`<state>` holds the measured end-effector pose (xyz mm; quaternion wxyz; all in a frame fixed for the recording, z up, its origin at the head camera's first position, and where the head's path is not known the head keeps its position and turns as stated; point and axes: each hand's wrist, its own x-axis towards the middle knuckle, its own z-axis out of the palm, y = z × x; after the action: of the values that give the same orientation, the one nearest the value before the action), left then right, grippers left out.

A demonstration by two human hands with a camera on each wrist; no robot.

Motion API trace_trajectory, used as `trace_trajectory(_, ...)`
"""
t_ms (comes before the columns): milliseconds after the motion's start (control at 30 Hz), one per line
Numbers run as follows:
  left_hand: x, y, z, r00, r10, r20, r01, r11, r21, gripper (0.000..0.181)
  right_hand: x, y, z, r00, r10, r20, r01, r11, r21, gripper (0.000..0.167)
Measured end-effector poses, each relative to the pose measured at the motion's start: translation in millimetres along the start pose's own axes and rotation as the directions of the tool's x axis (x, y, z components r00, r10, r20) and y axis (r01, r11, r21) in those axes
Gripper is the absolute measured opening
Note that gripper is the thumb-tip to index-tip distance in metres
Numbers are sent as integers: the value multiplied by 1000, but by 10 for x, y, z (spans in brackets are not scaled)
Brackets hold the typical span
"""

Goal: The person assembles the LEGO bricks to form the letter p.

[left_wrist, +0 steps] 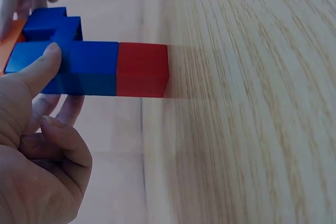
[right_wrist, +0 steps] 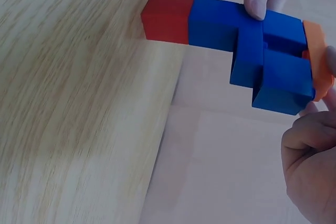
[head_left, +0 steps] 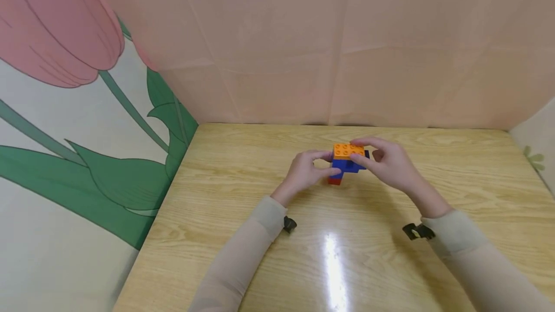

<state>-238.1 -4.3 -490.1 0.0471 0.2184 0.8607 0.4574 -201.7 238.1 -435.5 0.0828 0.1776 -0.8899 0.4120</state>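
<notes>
Both hands are on a small stack of toy building bricks, far side of the table in the head view. Its foot is a red brick (right_wrist: 167, 18), at or close to the tabletop. Above it several blue bricks (right_wrist: 283, 80) step outward to the right. An orange brick (head_left: 342, 150) with round studs tops them, slightly tilted in the right wrist view, where a bit of red shows beneath it. My left hand (head_left: 305, 172) pinches the blue bricks between thumb and fingers. My right hand (head_left: 392, 165) grips the orange brick by its long sides.
The wooden table (head_left: 208, 235) reaches back to a pinkish cloth wall (head_left: 277, 85). A flower-printed panel (head_left: 112, 177) stands along the left edge. Light reflects off the tabletop near the front. Dark straps with small devices sit at both wrists.
</notes>
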Motion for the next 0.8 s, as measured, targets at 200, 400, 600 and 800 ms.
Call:
trace_trajectory(200, 3, 19, -5, 1000, 5, -1, -5, 1000, 7, 47, 31, 0, -15, 997, -82, 3, 82, 996, -46, 33)
trace_trajectory(400, 9, 10, -2, 1000, 4, 5, -4, 1000, 8, 47, 50, -26, -27, 996, -90, 27, 92, 994, -62, 32)
trace_trajectory(600, -1, 3, -7, 1000, 5, 5, -5, 1000, 2, 47, 53, -59, -24, 997, -69, 46, 72, 995, -69, 32)
trace_trajectory(800, -19, 10, -15, 1000, 9, 3, -10, 1000, 11, 46, 59, -112, -39, 996, -60, 72, 66, 994, -87, 32)
